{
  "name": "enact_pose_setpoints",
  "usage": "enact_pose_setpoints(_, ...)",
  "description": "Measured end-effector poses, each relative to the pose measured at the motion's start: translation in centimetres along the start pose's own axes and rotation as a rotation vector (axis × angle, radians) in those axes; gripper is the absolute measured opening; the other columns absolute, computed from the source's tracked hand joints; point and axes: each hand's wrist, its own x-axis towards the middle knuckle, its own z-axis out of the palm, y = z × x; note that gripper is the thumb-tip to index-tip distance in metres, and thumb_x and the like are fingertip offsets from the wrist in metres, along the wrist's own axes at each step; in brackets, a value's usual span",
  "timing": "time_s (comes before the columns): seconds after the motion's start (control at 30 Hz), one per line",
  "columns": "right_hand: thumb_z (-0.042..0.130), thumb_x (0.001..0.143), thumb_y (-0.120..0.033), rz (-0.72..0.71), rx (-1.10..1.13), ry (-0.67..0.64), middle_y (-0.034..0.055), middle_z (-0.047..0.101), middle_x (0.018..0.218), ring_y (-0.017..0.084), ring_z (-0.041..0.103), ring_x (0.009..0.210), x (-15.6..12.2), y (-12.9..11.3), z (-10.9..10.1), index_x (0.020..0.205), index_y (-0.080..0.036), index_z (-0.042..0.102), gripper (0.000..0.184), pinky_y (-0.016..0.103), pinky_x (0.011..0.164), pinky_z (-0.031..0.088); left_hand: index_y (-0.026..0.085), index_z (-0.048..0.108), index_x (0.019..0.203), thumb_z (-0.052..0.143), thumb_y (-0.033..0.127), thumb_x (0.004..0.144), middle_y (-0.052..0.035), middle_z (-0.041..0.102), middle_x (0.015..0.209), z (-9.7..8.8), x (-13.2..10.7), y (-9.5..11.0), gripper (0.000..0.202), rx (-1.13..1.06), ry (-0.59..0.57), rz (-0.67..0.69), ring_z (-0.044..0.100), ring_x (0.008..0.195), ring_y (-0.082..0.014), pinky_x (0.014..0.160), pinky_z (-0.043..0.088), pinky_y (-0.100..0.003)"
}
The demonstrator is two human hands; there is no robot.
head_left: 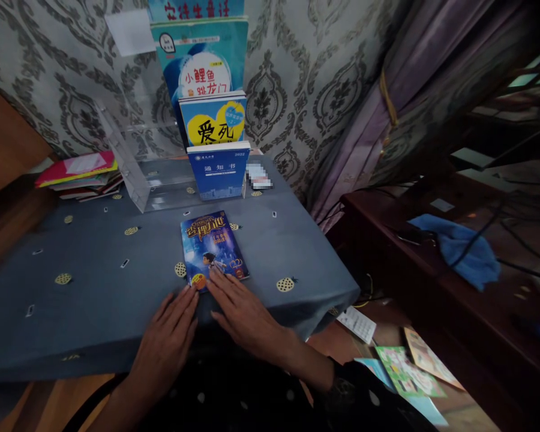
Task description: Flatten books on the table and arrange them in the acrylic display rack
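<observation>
A dark blue illustrated book [213, 247] lies flat on the grey-blue tablecloth [94, 282]. My left hand [168, 336] rests flat on the cloth with fingers stretched out, its fingertips at the book's near left corner. Beside it, my right hand [245, 312] lies flat too, fingers extended and touching the book's near edge. Neither hand holds anything. Behind the book a clear acrylic stand [135, 174] holds several upright books; the front one is a blue booklet [219, 171].
A stack of colourful books [78, 174] lies at the table's back left. Patterned wallpaper and a purple curtain [387, 120] rise behind. A dark wooden bench with a blue cloth [465, 249] stands right. Booklets [405, 369] lie on the floor.
</observation>
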Motion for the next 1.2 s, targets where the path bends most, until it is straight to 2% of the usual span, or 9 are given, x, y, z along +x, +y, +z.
enact_pose_setpoints(0.2, 0.048, 0.096, -0.016, 0.083, -0.019, 0.077, 0.0166, 0.039, 0.156, 0.027, 0.033, 0.146, -1.8, 2.2, -0.8, 0.154, -0.011, 0.026, 0.062, 0.049, 0.118, 0.036, 0.020, 0.042, 0.149, 0.041, 0.014, 0.098, -0.0081, 0.061, 0.139, 0.2, 0.5, -0.6, 0.051, -0.048, 0.033, 0.003, 0.058, 0.127, -0.0221, 0.106, 0.048, -0.041)
enact_pose_setpoints(0.4, 0.049, 0.098, -0.021, 0.183, 0.057, 0.061, 0.0170, 0.036, 0.157, 0.029, 0.034, 0.145, -1.0, 3.6, -1.2, 0.153, -0.015, 0.032, 0.059, 0.050, 0.116, 0.038, 0.025, 0.047, 0.145, 0.045, 0.025, 0.100, -0.0039, 0.063, 0.136, 1.8, 1.8, -2.8, 0.046, -0.057, 0.081, 0.008, 0.058, 0.127, -0.0196, 0.106, 0.050, -0.035)
enact_pose_setpoints(0.5, 0.049, 0.098, -0.023, 0.232, 0.122, 0.042, 0.0170, 0.032, 0.159, 0.029, 0.030, 0.147, 0.2, 4.5, -1.1, 0.153, -0.015, 0.034, 0.057, 0.050, 0.117, 0.036, 0.028, 0.050, 0.143, 0.048, 0.029, 0.099, -0.0029, 0.062, 0.138, 3.6, 2.8, -4.6, 0.044, -0.086, 0.097, -0.005, 0.058, 0.128, -0.0191, 0.104, 0.052, -0.034)
enact_pose_setpoints(0.67, 0.050, 0.096, -0.023, 0.278, 0.227, 0.021, 0.0143, 0.022, 0.163, 0.029, 0.022, 0.150, 2.7, 6.5, -1.3, 0.152, -0.014, 0.035, 0.059, 0.048, 0.120, 0.030, 0.030, 0.055, 0.140, 0.047, 0.031, 0.098, -0.0053, 0.054, 0.147, 8.6, 4.7, -7.9, 0.043, -0.225, 0.214, -0.087, 0.054, 0.132, -0.0228, 0.101, 0.053, -0.036)
enact_pose_setpoints(0.8, 0.054, 0.094, -0.024, 0.355, 0.259, 0.021, 0.0150, 0.023, 0.162, 0.029, 0.024, 0.149, 4.3, 7.9, -1.4, 0.152, -0.013, 0.035, 0.062, 0.047, 0.121, 0.028, 0.026, 0.064, 0.131, 0.051, 0.040, 0.094, -0.0078, 0.047, 0.152, 10.3, 7.1, -9.2, 0.041, -0.510, 0.197, -0.310, 0.046, 0.138, -0.0285, 0.110, 0.044, -0.044)
enact_pose_setpoints(0.93, 0.053, 0.095, -0.026, 0.387, 0.223, 0.090, 0.0175, 0.035, 0.157, 0.030, 0.036, 0.144, 4.9, 9.3, -0.4, 0.145, -0.013, 0.047, 0.053, 0.047, 0.116, 0.036, 0.022, 0.066, 0.125, 0.065, 0.049, 0.084, -0.0105, 0.054, 0.145, 7.3, 10.0, -9.5, 0.049, -1.007, 0.189, -0.678, 0.044, 0.139, -0.0319, 0.114, 0.037, -0.048)
enact_pose_setpoints(1.07, 0.055, 0.092, -0.019, 0.332, 0.167, 0.218, 0.0178, 0.041, 0.153, 0.030, 0.043, 0.140, 4.5, 10.2, 0.9, 0.142, -0.015, 0.050, 0.051, 0.048, 0.111, 0.044, 0.018, 0.070, 0.110, 0.081, 0.034, 0.071, -0.0127, 0.064, 0.133, 3.6, 11.8, -9.7, 0.043, -1.419, 0.262, -1.070, 0.054, 0.131, -0.0319, 0.105, 0.048, -0.041)
enact_pose_setpoints(1.13, 0.055, 0.092, -0.018, 0.333, 0.156, 0.237, 0.0178, 0.040, 0.154, 0.030, 0.043, 0.140, 4.2, 10.2, 1.3, 0.144, -0.014, 0.048, 0.053, 0.047, 0.112, 0.043, 0.016, 0.071, 0.099, 0.083, 0.024, 0.064, -0.0135, 0.069, 0.124, 3.1, 12.2, -9.4, 0.038, -1.534, 0.283, -1.198, 0.060, 0.124, -0.0325, 0.099, 0.053, -0.039)
enact_pose_setpoints(1.2, 0.056, 0.092, -0.018, 0.326, 0.162, 0.247, 0.0163, 0.039, 0.155, 0.028, 0.041, 0.141, 4.1, 10.2, 1.6, 0.146, -0.016, 0.046, 0.055, 0.046, 0.113, 0.042, 0.015, 0.071, 0.094, 0.084, 0.023, 0.059, -0.0140, 0.073, 0.114, 3.5, 12.3, -8.7, 0.038, -1.663, 0.240, -1.232, 0.066, 0.115, -0.0342, 0.093, 0.057, -0.040)
